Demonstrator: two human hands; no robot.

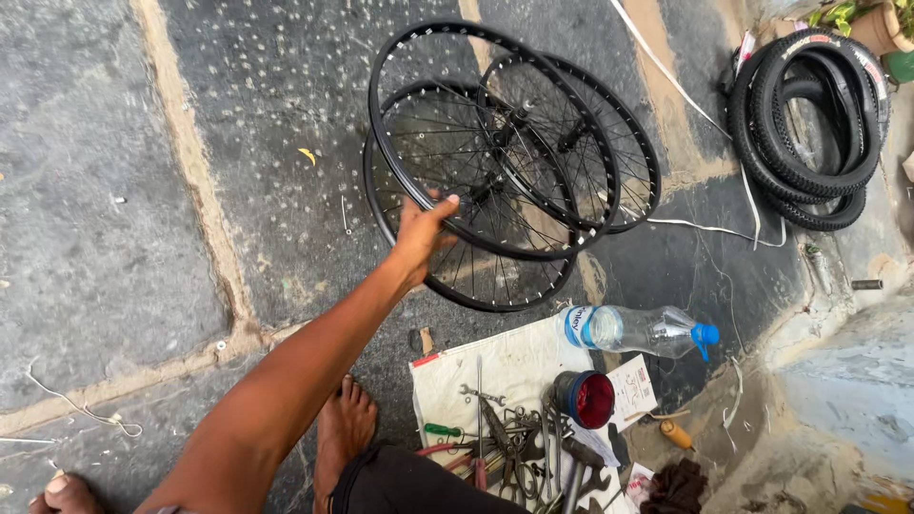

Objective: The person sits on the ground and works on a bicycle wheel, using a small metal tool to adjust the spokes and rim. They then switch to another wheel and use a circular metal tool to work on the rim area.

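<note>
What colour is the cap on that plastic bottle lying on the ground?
Blue; the cap on the clear plastic bottle shows in the head view.

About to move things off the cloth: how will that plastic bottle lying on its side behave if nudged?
The bottle lies on its side, so it would probably roll. It looks mostly empty, likely light and easily skidding. Its thin clear wall would probably dent under a firm grip.

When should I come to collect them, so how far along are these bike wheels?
Done: three spoked rims lie stacked and bare. In hand: the left hand grips the top one. Probably left: the tyres sit piled apart, unmounted, and the tools are laid out.
</note>
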